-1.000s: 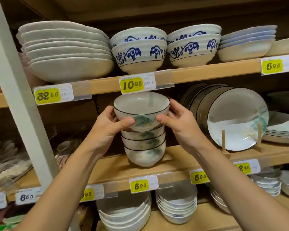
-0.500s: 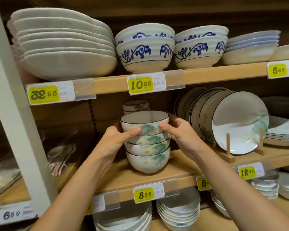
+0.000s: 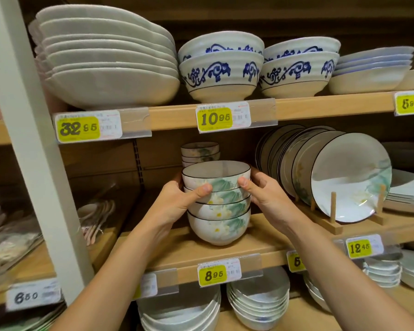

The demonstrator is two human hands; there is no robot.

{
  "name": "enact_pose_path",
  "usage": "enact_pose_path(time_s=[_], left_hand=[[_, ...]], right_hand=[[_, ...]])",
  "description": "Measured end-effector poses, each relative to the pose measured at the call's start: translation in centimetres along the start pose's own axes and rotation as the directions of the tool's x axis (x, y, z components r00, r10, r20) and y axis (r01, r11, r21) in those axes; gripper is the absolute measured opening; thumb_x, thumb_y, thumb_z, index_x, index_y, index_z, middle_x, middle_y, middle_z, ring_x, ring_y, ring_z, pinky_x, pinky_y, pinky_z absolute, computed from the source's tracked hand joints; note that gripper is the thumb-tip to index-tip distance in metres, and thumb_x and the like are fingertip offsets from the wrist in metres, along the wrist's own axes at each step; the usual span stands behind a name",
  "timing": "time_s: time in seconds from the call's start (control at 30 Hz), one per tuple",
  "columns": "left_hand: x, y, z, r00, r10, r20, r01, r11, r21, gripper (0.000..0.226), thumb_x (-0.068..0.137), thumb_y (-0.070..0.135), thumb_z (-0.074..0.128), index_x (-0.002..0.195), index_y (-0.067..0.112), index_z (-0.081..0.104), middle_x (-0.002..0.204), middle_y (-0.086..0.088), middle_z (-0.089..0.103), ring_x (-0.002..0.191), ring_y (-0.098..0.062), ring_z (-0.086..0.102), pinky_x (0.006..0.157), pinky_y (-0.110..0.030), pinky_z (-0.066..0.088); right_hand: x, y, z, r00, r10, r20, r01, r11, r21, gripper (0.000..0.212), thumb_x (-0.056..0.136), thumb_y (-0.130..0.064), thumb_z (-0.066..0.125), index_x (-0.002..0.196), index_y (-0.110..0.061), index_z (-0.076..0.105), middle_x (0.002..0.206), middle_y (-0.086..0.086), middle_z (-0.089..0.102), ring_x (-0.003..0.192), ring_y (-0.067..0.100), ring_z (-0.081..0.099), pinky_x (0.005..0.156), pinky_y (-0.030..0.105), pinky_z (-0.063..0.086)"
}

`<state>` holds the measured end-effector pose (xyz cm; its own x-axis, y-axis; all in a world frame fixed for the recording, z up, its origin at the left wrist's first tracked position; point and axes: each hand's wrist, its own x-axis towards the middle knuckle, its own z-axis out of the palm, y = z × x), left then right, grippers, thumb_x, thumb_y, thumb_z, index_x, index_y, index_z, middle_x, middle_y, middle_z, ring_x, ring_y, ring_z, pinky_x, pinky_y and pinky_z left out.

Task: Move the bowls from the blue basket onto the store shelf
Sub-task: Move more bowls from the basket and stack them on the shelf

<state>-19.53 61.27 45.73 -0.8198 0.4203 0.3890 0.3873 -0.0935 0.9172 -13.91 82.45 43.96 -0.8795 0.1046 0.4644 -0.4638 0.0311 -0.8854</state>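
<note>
I see my left hand [image 3: 177, 201] and right hand [image 3: 265, 197] gripping the top bowl [image 3: 215, 174] from either side, thumbs pressed on its front wall, fingers curled round the back. It sits nested on a stack [image 3: 219, 225] of three bowls on the middle shelf [image 3: 263, 237], beside upright plates [image 3: 349, 177]

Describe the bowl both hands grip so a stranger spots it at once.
Find the middle shelf, above the yellow 8.95 tag. The front stack of green-leaf bowls stands there; the top bowl sits between the left hand and right hand. Alone in its stack, it shows its inside.
</note>
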Motion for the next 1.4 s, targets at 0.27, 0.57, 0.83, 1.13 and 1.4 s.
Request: enact_pose_path(time_s=[0.27, 0.57, 0.83, 1.13, 1.4], left_hand=[[-0.6, 0.6, 0.4, 0.999, -0.028, -0.024, 0.03, 0.997, 0.072, 0.061, 0.07, 0.037, 0.078, 0.123, 0.016, 0.058, 0.112, 0.0, 0.073, 0.102, -0.01, 0.069, 0.076, -0.016, 0.054], [-6.2, 1.8, 1.0, 0.968, -0.037, -0.25, 0.07, 0.99, 0.125, 0.118, 0.056, 0.047, 0.079, 0.154, 0.023, 0.019, 0.156, 0.002, 0.031, 0.14, -0.01, 0.033, 0.114, -0.034, 0.031], [-19.4, 4.4, 0.5, 0.882, 0.051, -0.469, 0.074, 0.967, 0.244, 0.061, 0.065, 0.044, 0.074, 0.123, 0.032, 0.059, 0.127, 0.011, 0.064, 0.118, -0.003, 0.059, 0.098, -0.024, 0.048], [-38.3, 2.5, -0.5, 0.536, -0.159, -0.829, 0.422, 0.901, 0.1, 0.032, 0.076, 0.038, 0.07, 0.105, 0.025, 0.069, 0.101, 0.003, 0.076, 0.096, -0.013, 0.071, 0.085, -0.028, 0.055], [-47.6, -3.4, -4.3, 0.213, -0.328, -0.92, 0.557, 0.815, -0.161, 0.011, 0.091, 0.008, 0.062, 0.095, 0.014, 0.069, 0.087, -0.005, 0.077, 0.082, -0.02, 0.071, 0.072, -0.029, 0.054]], right_hand=[[-0.4, -0.4, -0.1, 0.999, 0.024, 0.028, -0.02, 0.994, -0.105, 0.077, 0.073, -0.054, 0.071, 0.138, -0.017, 0.051, 0.123, -0.004, 0.068, 0.111, 0.007, 0.065, 0.087, 0.023, 0.055], [-2.1, -1.6, 0.2, 0.988, -0.045, -0.149, 0.022, 0.988, -0.153, 0.086, 0.078, -0.052, 0.071, 0.149, -0.019, 0.036, 0.15, -0.002, 0.044, 0.136, 0.009, 0.042, 0.113, 0.033, 0.036], [-7.2, -1.5, 2.9, 0.886, -0.309, -0.345, 0.302, 0.95, -0.074, 0.024, 0.094, -0.02, 0.061, 0.117, -0.014, 0.065, 0.113, 0.002, 0.067, 0.101, -0.002, 0.061, 0.088, 0.01, 0.048], [-17.2, 1.6, 12.6, 0.99, -0.136, -0.025, 0.138, 0.966, 0.219, 0.025, 0.091, -0.013, 0.062, 0.084, -0.037, 0.066, 0.084, -0.014, 0.07, 0.084, 0.003, 0.065, 0.077, 0.01, 0.05], [-23.6, 8.9, 22.5, 0.873, 0.198, 0.447, -0.252, 0.965, 0.065, 0.018, 0.093, -0.01, 0.061, 0.079, -0.016, 0.07, 0.068, -0.001, 0.07, 0.062, 0.004, 0.064, 0.062, 0.02, 0.052]])
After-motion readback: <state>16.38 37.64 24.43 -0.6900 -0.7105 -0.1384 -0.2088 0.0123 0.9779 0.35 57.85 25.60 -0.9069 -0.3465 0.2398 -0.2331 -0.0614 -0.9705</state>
